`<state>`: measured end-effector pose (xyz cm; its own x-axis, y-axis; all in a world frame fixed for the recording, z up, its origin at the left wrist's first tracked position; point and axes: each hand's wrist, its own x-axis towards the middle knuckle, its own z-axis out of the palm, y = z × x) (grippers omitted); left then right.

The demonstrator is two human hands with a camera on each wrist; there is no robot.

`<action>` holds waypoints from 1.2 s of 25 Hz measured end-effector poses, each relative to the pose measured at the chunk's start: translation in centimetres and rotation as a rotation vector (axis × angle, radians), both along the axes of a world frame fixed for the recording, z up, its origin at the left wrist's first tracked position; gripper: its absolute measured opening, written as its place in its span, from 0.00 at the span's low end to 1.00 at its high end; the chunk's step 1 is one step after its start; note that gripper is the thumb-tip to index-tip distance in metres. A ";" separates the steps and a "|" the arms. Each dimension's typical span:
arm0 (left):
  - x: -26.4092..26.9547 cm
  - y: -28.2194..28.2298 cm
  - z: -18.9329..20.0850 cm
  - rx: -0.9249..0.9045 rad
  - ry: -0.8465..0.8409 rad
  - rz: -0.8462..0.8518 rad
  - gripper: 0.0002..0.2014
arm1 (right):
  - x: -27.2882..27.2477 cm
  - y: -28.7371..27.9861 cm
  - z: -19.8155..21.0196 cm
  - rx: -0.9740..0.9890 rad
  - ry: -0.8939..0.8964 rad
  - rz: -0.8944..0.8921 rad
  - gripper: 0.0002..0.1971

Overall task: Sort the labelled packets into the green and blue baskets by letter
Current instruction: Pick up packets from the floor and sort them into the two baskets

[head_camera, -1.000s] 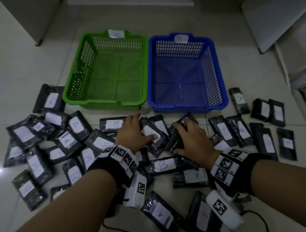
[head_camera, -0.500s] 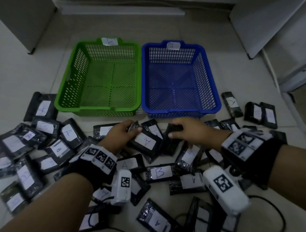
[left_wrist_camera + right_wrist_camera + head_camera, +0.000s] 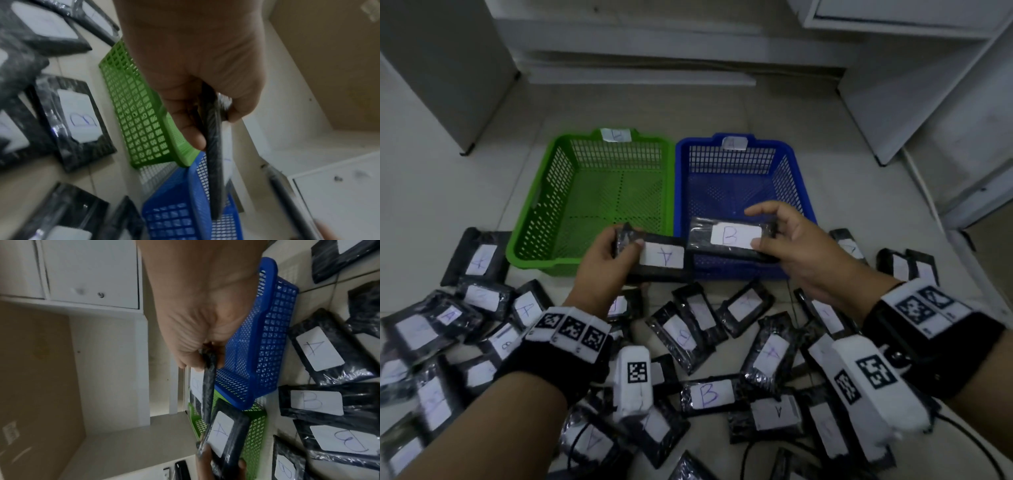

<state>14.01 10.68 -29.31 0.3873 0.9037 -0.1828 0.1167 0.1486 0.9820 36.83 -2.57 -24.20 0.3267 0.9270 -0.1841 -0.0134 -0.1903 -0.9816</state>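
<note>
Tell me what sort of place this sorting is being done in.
Probably an indoor room at home or in a small workspace, worked at floor level: the packets and both baskets sit on a pale tiled floor, with white cabinets around.

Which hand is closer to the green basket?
Left. The left hand holds packet A right at the green basket front rim; the right hand holds packet B over the blue basket.
</note>
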 end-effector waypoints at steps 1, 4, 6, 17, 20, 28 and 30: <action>0.3 0.0 0.1 -0.013 -0.038 0.024 0.05 | 0.3 0.2 -0.5 0.013 0.034 -0.034 0.22; 1.2 -0.1 -0.1 0.008 -0.077 0.065 0.15 | 1.2 0.9 -2.0 -0.011 0.076 -0.141 0.23; 1.9 -0.2 -0.3 0.052 -0.053 0.095 0.19 | 1.9 1.4 -2.7 -0.028 0.090 -0.215 0.19; 11.6 0.3 -2.6 0.534 0.495 -0.300 0.24 | 5.8 0.9 -4.9 -0.112 -0.050 -0.575 0.12; 11.6 0.1 -3.3 0.637 0.640 -0.438 0.27 | 5.5 0.6 -5.5 -0.140 -0.049 -0.551 0.13; -2.9 0.8 -4.2 0.761 0.850 0.218 0.14 | -2.4 7.1 -5.2 -0.066 -0.066 -0.300 0.13; -5.6 0.9 -4.5 0.727 0.878 0.179 0.19 | -5.4 10.3 -5.4 -0.043 -0.142 -0.226 0.12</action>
